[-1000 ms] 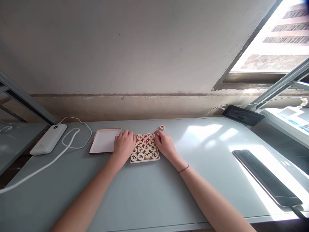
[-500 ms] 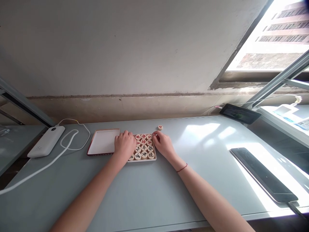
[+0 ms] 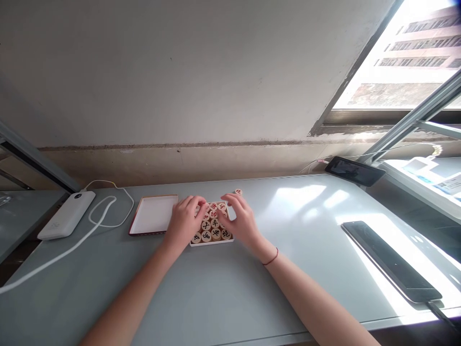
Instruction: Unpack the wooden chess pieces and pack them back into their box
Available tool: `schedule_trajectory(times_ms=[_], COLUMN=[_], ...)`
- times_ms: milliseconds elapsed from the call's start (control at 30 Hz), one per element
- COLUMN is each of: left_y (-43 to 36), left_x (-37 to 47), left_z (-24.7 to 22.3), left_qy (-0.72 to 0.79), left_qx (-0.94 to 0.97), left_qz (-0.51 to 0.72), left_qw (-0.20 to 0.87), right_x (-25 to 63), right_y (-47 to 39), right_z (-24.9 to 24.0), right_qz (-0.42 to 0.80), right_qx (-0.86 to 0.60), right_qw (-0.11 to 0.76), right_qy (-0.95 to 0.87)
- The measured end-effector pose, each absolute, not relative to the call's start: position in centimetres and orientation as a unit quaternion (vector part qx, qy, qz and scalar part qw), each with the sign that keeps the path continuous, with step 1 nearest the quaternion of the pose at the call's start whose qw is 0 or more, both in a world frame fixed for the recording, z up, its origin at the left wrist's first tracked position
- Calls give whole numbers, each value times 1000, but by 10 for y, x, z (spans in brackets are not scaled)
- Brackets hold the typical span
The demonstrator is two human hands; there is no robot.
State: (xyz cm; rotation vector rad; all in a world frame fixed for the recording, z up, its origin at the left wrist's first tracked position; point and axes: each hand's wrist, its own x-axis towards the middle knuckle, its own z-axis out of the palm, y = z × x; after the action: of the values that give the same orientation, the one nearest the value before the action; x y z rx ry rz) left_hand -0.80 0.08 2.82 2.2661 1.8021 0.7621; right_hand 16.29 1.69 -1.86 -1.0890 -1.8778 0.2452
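Two shallow containers, a white box point(image 3: 212, 243) and its dark-edged lid point(image 3: 154, 215), lie side by side on the grey table point(image 3: 216, 298), toward the middle of its far edge. The box holds round game pieces point(image 3: 215, 234) set in close rows, characters upward: black characters in the two rows toward the near edge of the box, red in the rows toward its far edge; some pieces at the left and right are covered by the hands. The lid, at left, rests with its white inside facing up. One loose piece point(image 3: 238, 191) with a red character sits on the table beyond the far right corner of the box, just beside the right fingertips. The left hand point(image 3: 186, 217) arches palm down over the left edge of the box, thumb and forefinger a narrow gap apart; whether it grips a piece cannot be told. The right hand point(image 3: 243, 222) comes in across the right edge, thumb above the pieces and fingers toward the far right corner, its grip wide with nothing between. Both forearms reach in from the table's near edge. A power bank point(image 3: 66, 215) lies near the left edge, a phone point(image 3: 391, 262) near the right.
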Motion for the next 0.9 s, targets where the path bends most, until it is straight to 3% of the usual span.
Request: schedule_trajectory(times_ms=[100,200,367,500,633,900], left_y=[-9,-14,-11,-8,-8,-6], left_x=[-3,-2,-13,-18,-18,-21], left_z=[32,29,21,19,18,16], left_qy=[565,576,607,612,609,613], left_qx=[706,650,618,617,617,623], left_qz=[359,391,412,406,403,395], left_qw=[231,306,281,283,293,284], right_x=[153,156,189,210,213,211], right_y=[6,10,50,73,75,77], right_z=[-13,-11,-22,-41,-50,-54], right_qz=[78,68,41,83,122,82], right_qx=[-356,-342,-506,-590,-604,-602], right_qw=[460,463,489,416,367,341], right_qy=[-810,-815,-709,-687,-697,-717])
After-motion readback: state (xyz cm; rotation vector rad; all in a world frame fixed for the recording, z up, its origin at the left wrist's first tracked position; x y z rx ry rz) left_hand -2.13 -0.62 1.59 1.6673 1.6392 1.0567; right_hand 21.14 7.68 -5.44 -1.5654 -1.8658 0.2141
